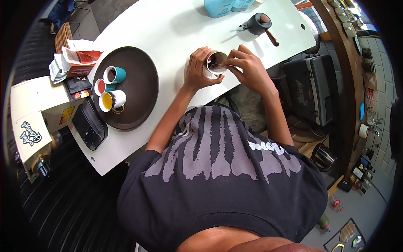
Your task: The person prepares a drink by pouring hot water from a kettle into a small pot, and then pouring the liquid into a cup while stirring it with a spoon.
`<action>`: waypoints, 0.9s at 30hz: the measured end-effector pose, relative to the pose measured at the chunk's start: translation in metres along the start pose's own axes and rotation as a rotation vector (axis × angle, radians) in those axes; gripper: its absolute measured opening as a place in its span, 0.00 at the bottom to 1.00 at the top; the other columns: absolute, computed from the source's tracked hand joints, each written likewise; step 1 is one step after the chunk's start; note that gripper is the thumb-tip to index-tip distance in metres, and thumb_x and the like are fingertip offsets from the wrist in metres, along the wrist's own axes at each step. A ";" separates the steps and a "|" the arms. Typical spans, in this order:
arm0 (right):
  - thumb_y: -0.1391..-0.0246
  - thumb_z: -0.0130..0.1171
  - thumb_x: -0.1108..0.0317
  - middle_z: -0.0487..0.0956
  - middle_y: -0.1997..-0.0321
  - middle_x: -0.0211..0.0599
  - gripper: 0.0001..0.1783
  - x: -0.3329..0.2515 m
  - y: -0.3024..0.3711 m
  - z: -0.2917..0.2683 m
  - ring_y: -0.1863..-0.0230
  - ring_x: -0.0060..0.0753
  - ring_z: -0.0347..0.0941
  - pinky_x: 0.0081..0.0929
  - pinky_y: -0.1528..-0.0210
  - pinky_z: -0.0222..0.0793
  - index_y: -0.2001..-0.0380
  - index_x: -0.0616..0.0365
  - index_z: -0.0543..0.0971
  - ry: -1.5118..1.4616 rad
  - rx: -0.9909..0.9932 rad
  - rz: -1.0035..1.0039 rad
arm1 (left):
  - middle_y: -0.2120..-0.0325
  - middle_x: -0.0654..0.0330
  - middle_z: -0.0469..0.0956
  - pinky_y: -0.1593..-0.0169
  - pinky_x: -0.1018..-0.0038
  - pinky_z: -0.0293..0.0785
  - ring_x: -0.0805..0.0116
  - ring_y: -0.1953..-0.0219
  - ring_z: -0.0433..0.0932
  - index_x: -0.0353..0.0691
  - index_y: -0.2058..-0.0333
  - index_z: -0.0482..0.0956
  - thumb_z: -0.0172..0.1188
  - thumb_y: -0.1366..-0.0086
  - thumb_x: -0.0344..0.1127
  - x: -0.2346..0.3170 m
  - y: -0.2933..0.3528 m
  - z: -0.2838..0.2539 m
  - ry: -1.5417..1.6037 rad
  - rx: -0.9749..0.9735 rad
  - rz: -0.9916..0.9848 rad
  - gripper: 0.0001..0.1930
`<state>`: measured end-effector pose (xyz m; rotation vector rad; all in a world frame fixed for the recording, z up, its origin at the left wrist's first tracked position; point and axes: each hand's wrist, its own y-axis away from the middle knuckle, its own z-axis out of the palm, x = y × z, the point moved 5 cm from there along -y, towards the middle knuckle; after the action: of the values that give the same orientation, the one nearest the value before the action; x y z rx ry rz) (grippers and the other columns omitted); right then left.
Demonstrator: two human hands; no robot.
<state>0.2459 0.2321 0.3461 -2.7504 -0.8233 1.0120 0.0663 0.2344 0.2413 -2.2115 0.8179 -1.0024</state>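
Observation:
A white mug (217, 58) with dark liquid inside stands at the near edge of the white table. My left hand (196, 69) is wrapped round its left side, the thumb reaching along the near side. At the right of the rim, the fingers of my right hand (247, 68) are pinched together over the mug's opening. Whatever they hold, if anything, is too small to make out.
Left on the table (172, 29), a round brown tray (140, 101) bears a teal cup (119, 74), a cup with red liquid (100, 87) and a white-and-black mug (119, 98). A dark pot (256, 26) with a wooden handle and blue containers (218, 7) stand farther back.

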 end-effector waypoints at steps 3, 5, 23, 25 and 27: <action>0.52 0.71 0.74 0.83 0.64 0.27 0.11 0.002 0.003 0.020 0.58 0.36 0.73 0.33 0.55 0.76 0.64 0.51 0.91 0.108 0.016 -0.029 | 0.42 0.47 0.75 0.38 0.54 0.78 0.45 0.40 0.77 0.33 0.36 0.68 0.85 0.58 0.55 0.001 -0.001 0.003 0.008 -0.014 0.011 0.55; 0.55 0.71 0.76 0.83 0.64 0.26 0.13 -0.001 0.003 0.025 0.59 0.36 0.72 0.33 0.54 0.76 0.63 0.51 0.91 0.211 0.086 -0.042 | 0.42 0.47 0.76 0.39 0.54 0.79 0.45 0.41 0.78 0.34 0.36 0.68 0.85 0.58 0.55 0.001 -0.001 0.003 0.012 -0.006 -0.012 0.55; 0.54 0.72 0.71 0.83 0.65 0.29 0.11 0.004 -0.018 0.032 0.57 0.37 0.73 0.33 0.50 0.76 0.64 0.53 0.91 0.101 -0.069 -0.214 | 0.43 0.47 0.76 0.41 0.58 0.81 0.48 0.43 0.79 0.34 0.36 0.68 0.83 0.58 0.51 -0.008 0.005 0.000 0.038 -0.027 -0.118 0.53; 0.54 0.72 0.73 0.83 0.65 0.29 0.10 0.002 -0.016 0.037 0.57 0.37 0.74 0.32 0.50 0.76 0.64 0.53 0.90 0.020 -0.021 -0.204 | 0.42 0.48 0.76 0.42 0.58 0.82 0.49 0.43 0.80 0.33 0.35 0.68 0.84 0.59 0.50 -0.008 0.006 -0.002 0.013 -0.021 -0.092 0.54; 0.53 0.71 0.73 0.83 0.65 0.29 0.10 0.008 -0.016 0.034 0.57 0.37 0.74 0.32 0.50 0.76 0.64 0.53 0.90 0.088 -0.046 -0.219 | 0.43 0.47 0.76 0.43 0.59 0.82 0.49 0.44 0.80 0.33 0.36 0.68 0.84 0.59 0.49 -0.011 0.008 -0.002 0.020 -0.017 -0.126 0.53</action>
<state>0.2225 0.2466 0.3198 -2.6455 -1.1157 0.8352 0.0565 0.2364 0.2321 -2.2945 0.7062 -1.0827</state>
